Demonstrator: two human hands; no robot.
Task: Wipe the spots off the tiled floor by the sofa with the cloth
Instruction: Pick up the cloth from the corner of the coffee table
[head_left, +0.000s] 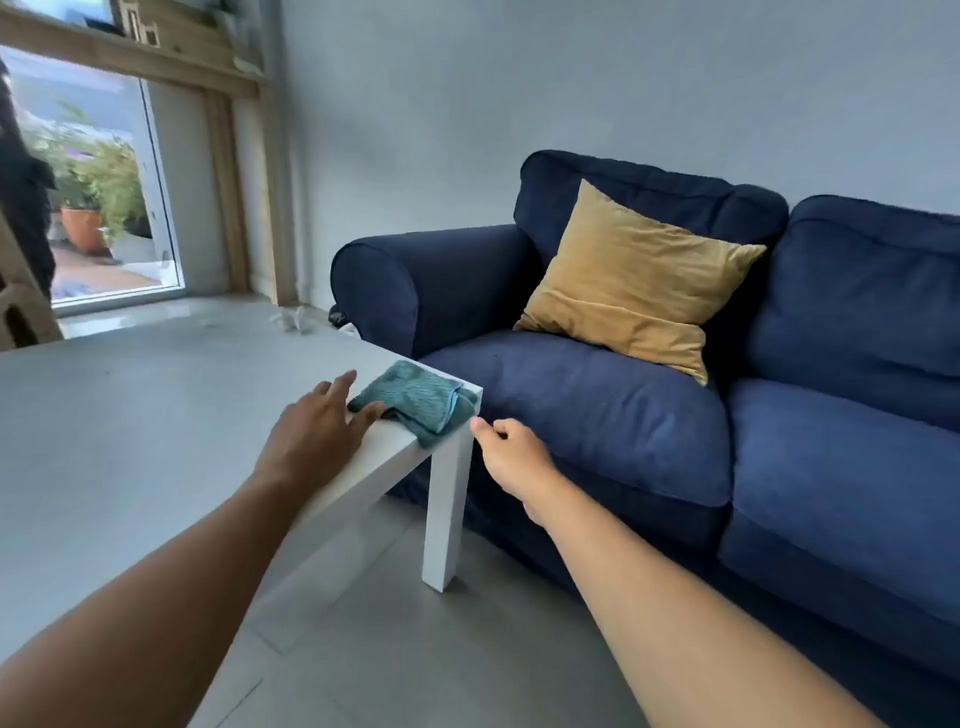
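A folded teal cloth lies on the near right corner of a white table. My left hand rests flat on the tabletop, fingers apart, its fingertips touching the cloth's left edge. Just right of the table corner, my right hand hovers beside the cloth with fingers loosely curled and nothing in it. Grey floor tiles show below the table, in front of the dark blue sofa. No spots are visible on the tiles from here.
A mustard cushion leans on the sofa back. The white table leg stands close to the sofa front, leaving a narrow strip of floor. A glass door with plants outside is at far left.
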